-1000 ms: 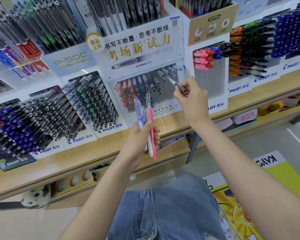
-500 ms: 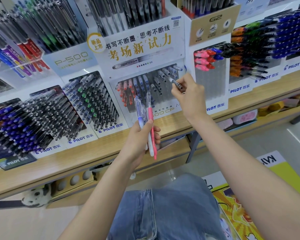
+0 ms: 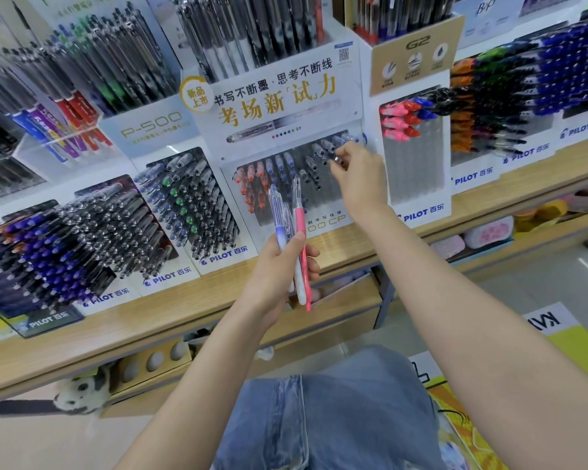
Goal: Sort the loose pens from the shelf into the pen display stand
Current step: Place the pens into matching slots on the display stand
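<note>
Shop aisle. A wooden shelf (image 3: 184,310) runs left to right with its front edge unobstructed and carries tilted Pilot racks packed side by side. At centre is the white pen display stand (image 3: 275,96), with yellow lettering on its header and a slotted grey panel below. The right hand (image 3: 360,178) is up at the panel's top right corner, thumb and fingertips pinching the end of a dark-tipped pen (image 3: 336,160) with a silver ring. The barrel is blurred, so seating depth cannot be told. Just left of that pinch are rows of clear-capped pens, then blue, then red further left. Directly below the pinch the grey slots show bare down to the label strip. Just right of it is the G2 stand (image 3: 416,147), with pink, red and blue caps at the top and bare grey beneath. The left hand (image 3: 275,269) is lower and left of the pinch, in front of the shelf edge, fingers wrapped round loose pens (image 3: 299,232): one pink, one lavender-gripped, one clear. They stand upright, upper ends overlapping the panel's lower part. The P-500 stand (image 3: 184,205), left of that grasp, has densely filled slots.
</note>
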A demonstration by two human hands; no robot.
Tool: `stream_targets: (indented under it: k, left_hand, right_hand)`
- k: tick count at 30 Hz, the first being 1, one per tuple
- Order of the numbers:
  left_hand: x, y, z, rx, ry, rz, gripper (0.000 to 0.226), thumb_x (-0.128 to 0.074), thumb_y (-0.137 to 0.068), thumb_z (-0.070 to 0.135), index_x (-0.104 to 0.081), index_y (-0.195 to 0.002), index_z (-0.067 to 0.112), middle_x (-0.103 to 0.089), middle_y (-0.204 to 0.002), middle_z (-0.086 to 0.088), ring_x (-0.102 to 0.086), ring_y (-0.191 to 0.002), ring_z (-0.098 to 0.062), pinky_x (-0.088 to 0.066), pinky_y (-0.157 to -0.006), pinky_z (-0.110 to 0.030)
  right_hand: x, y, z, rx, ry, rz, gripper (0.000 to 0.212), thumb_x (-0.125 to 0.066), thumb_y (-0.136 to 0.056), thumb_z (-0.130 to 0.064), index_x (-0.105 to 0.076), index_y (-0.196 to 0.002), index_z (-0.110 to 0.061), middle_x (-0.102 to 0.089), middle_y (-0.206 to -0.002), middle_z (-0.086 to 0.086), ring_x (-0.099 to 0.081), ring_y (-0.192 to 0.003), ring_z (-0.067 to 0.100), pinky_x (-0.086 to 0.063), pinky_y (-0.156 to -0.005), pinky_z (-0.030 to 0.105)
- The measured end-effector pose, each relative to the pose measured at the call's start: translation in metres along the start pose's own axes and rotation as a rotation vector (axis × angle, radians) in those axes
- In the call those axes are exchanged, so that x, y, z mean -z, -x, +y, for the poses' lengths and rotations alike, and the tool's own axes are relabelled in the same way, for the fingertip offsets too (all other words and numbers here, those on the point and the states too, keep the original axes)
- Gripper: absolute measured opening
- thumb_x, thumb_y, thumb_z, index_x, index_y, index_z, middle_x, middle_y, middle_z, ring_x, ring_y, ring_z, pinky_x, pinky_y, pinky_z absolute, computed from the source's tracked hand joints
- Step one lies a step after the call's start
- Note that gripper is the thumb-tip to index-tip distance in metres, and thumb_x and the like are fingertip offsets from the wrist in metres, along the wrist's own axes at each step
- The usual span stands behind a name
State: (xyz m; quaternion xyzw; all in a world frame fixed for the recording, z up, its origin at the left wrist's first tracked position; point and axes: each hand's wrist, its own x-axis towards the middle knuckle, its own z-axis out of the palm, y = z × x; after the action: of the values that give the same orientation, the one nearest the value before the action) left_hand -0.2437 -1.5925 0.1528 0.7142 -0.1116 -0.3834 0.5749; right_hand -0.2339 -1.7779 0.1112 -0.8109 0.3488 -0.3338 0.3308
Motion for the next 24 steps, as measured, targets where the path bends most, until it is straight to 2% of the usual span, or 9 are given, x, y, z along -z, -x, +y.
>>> stream_targets:
  k: [4,7,10,13,15,17,19,21,24]
  left_hand:
    - [0.001,-0.002,0.000,-0.020,-0.019,0.002,0.029,-0.043,-0.099,0.028,-0.056,-0.083,0.009,-0.058,-0.064,-0.002,-0.055,-0.056,-0.012,-0.049,-0.060,-0.024]
    - [0.000,-0.003,0.000,-0.025,-0.031,-0.002,0.029,-0.042,-0.100,0.028,-0.056,-0.083,0.008,-0.059,-0.064,-0.002,-0.055,-0.055,-0.011,-0.050,-0.058,-0.022]
    - [-0.002,-0.003,0.000,-0.026,-0.031,-0.003,0.031,-0.041,-0.100,0.027,-0.056,-0.079,0.011,-0.059,-0.065,-0.002,-0.056,-0.056,-0.010,-0.051,-0.062,-0.024]
    - [-0.002,-0.004,0.001,-0.018,-0.022,-0.005,0.029,-0.041,-0.100,0.027,-0.056,-0.087,0.006,-0.059,-0.065,-0.002,-0.056,-0.053,-0.009,-0.052,-0.059,-0.021]
    - [-0.001,-0.005,0.001,-0.007,-0.021,-0.006,0.028,-0.041,-0.100,0.028,-0.055,-0.093,0.004,-0.058,-0.064,-0.002,-0.056,-0.053,-0.009,-0.051,-0.056,-0.019]
    - [0.000,-0.007,0.002,-0.003,-0.018,-0.009,0.028,-0.042,-0.100,0.029,-0.055,-0.092,0.006,-0.058,-0.064,-0.002,-0.056,-0.053,-0.009,-0.051,-0.055,-0.019]
    - [0.000,-0.009,0.002,-0.006,-0.011,-0.011,0.028,-0.042,-0.100,0.030,-0.055,-0.088,0.007,-0.058,-0.066,-0.003,-0.055,-0.055,-0.010,-0.052,-0.057,-0.022]
    - [0.001,-0.010,0.002,-0.004,-0.015,-0.011,0.029,-0.042,-0.100,0.030,-0.055,-0.088,0.007,-0.058,-0.065,-0.003,-0.055,-0.056,-0.012,-0.051,-0.060,-0.025]
    - [0.001,-0.013,0.002,-0.007,-0.021,-0.013,0.030,-0.042,-0.100,0.029,-0.056,-0.087,0.006,-0.059,-0.065,-0.004,-0.056,-0.056,-0.011,-0.051,-0.064,-0.026]
  right_hand:
    - [0.000,0.009,-0.001,0.046,0.020,-0.001,0.022,-0.052,-0.094,-0.017,-0.056,-0.112,-0.005,-0.067,-0.095,0.012,-0.062,-0.084,0.025,-0.052,-0.073,0.040]
    - [0.000,0.018,0.004,0.092,-0.031,0.037,0.018,-0.050,-0.095,-0.018,-0.052,-0.106,-0.004,-0.066,-0.088,0.012,-0.062,-0.077,0.025,-0.052,-0.069,0.043]
    - [0.003,0.015,0.004,0.085,-0.019,0.028,0.016,-0.053,-0.094,-0.019,-0.056,-0.100,-0.005,-0.065,-0.085,0.010,-0.061,-0.074,0.024,-0.051,-0.068,0.042]
    - [0.004,0.008,0.001,0.091,0.026,0.019,0.016,-0.055,-0.092,-0.015,-0.063,-0.102,-0.005,-0.068,-0.090,0.010,-0.061,-0.079,0.024,-0.050,-0.069,0.036]
    - [0.001,0.006,0.000,0.113,0.092,0.000,0.016,-0.051,-0.093,-0.014,-0.064,-0.098,-0.005,-0.066,-0.085,0.010,-0.057,-0.072,0.024,-0.043,-0.061,0.032]
    - [0.000,0.009,-0.001,0.142,0.142,-0.008,0.020,-0.046,-0.096,-0.014,-0.062,-0.091,-0.003,-0.059,-0.075,0.009,-0.047,-0.062,0.022,-0.033,-0.056,0.029]
    - [-0.001,0.011,0.000,0.153,0.128,0.009,0.022,-0.043,-0.097,-0.015,-0.061,-0.095,-0.002,-0.056,-0.076,0.009,-0.046,-0.064,0.021,-0.036,-0.057,0.032]
    - [0.000,0.012,0.002,0.137,0.080,0.031,0.020,-0.044,-0.097,-0.014,-0.059,-0.103,-0.002,-0.062,-0.084,0.011,-0.054,-0.071,0.024,-0.041,-0.060,0.033]
    - [0.003,0.012,0.002,0.109,0.024,0.046,0.014,-0.048,-0.096,-0.015,-0.054,-0.099,-0.003,-0.065,-0.084,0.012,-0.060,-0.072,0.026,-0.050,-0.063,0.041]
